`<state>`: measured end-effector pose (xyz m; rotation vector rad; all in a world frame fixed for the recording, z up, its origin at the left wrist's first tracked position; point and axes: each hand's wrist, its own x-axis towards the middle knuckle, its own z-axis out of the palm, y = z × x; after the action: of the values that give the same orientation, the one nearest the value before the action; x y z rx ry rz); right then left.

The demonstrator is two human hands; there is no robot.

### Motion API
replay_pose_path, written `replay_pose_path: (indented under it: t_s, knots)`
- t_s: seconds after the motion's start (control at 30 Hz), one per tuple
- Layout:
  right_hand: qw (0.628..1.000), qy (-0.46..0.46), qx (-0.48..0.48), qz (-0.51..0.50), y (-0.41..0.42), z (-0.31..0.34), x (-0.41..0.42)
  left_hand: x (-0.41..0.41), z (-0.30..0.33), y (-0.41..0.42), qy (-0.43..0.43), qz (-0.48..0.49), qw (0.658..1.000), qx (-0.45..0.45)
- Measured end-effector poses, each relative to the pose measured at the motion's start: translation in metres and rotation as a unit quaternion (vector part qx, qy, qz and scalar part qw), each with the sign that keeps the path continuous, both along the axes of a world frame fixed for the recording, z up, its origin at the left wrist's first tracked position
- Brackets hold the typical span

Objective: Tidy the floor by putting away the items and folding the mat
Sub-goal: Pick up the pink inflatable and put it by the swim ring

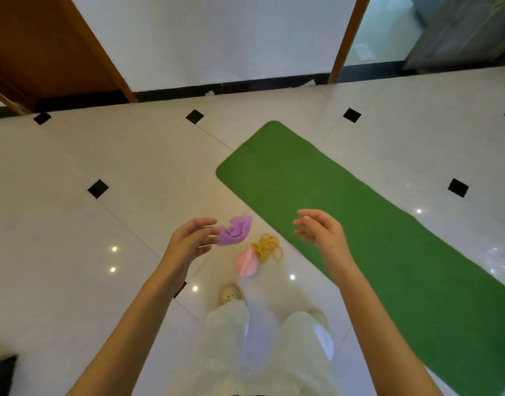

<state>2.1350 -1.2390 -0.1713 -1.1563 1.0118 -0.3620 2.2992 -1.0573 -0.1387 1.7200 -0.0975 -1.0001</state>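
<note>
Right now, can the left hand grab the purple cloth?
Probably yes. The left hand is open, its fingertips beside the purple cloth in this view, with nothing between them. The cloth lies on the floor, so bending down may be needed.

Green mat (345, 224); purple cloth (234, 231); yellow cord (267, 248); pink item (247, 262), blurry, maybe cloth; cream floor (102, 155) w/ black diamonds.

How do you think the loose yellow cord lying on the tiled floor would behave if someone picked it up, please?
The thin yellow cord lies in slack, overlapping loops, so it would probably hang limp and trail rather than hold any shape. It looks light for its spread. Grabbed by one strand, the loops may snag or tangle; it lies right beside the pink item.
</note>
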Motion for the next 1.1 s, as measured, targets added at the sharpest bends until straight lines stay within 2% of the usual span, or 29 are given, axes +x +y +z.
replay_pose_path:
  t_s: [0.27,0.53,0.73,0.93,1.1]
  knots:
    - [0.999,0.032,0.0,-0.027,0.011,-0.045,0.05,0.065,-0.052,-0.009,0.02,-0.072,0.997,0.019]
    - [0.998,0.055,-0.004,-0.011,-0.013,-0.117,0.07,0.075,-0.135,-0.033,0.093,-0.106,0.99,-0.011]
    - [0.993,0.107,0.014,0.049,-0.025,-0.204,0.079,0.076,-0.221,-0.049,0.119,-0.101,0.987,0.027]
    - [0.974,0.169,0.003,0.152,-0.024,-0.312,0.083,0.071,-0.32,-0.062,0.123,-0.123,0.981,0.087]
    - [0.965,0.209,0.027,0.153,-0.019,-0.389,0.086,0.062,-0.404,-0.067,0.128,-0.132,0.974,0.133]
